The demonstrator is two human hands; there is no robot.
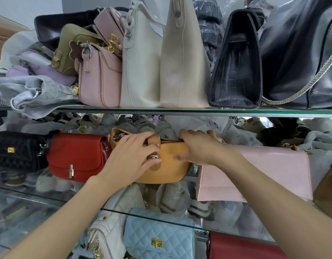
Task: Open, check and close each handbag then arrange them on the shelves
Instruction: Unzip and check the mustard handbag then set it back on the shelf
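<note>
Mustard handbag (pixel 168 165) stands upright, lengthwise along the shelf (pixel 180 110), clasp forward.

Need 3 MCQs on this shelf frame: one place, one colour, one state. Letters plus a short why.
1. The red bag stands where, relative to the tan bag?
A left of it
B right of it
C shelf above

2. Colour of the quilted bag on the lowest shelf?
A green
B light blue
C black

3. The tan bag's clasp strap is:
A torn off
B lifted open
C down over the front

Key: A, it sits beside the left hand. B, pale blue with a gold clasp. C, the strap lies over the front while both hands, right hand included, grip the bag.
</note>
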